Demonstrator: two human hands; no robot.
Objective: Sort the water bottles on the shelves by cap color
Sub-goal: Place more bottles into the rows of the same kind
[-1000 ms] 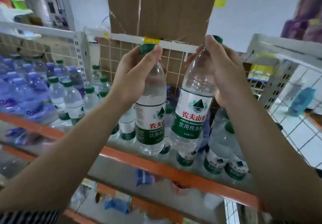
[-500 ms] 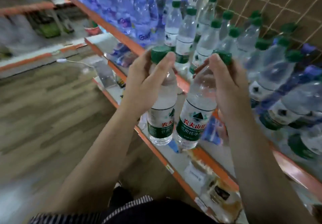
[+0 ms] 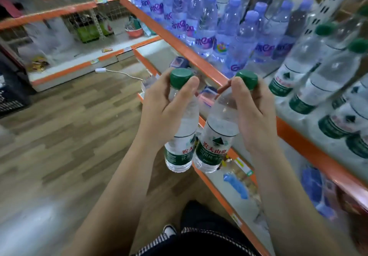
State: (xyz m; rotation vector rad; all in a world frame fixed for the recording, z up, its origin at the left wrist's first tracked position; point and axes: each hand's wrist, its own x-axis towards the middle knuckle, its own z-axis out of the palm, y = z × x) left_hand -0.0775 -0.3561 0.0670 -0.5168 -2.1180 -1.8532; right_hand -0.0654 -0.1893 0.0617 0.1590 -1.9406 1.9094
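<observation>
The fingers (image 3: 185, 94) of your left hand (image 3: 159, 112) are clamping around the neck of the left bottle (image 3: 181, 142), with the thumb pressing just under its green cap (image 3: 181, 78). The fingers (image 3: 237, 88) of your right hand (image 3: 253, 116) are wrapping the shoulder of the right bottle (image 3: 217, 136) the same way, just below its own green cap (image 3: 247, 79). You are holding both bottles in the air, caps up, bases hanging below your fingers. They are tilting towards each other, so the green labels are meeting lower down; whether they are touching is not clear.

Just beyond your fingertips, the orange edge of the upper shelf (image 3: 179, 44) is running diagonally past. Beyond your left fingers, purple-capped bottles (image 3: 207, 22) are crowding that shelf. Outward of your right fingers, more green-capped bottles (image 3: 298, 62) are standing in a group, just beside the purple ones. Beneath the held bottles, a lower shelf (image 3: 217, 192) is carrying a blue packet (image 3: 237, 186) among blurred goods. Out past your left wrist, wooden floor (image 3: 79, 126) is spreading away, with a white cable (image 3: 100, 70) lying on it.
</observation>
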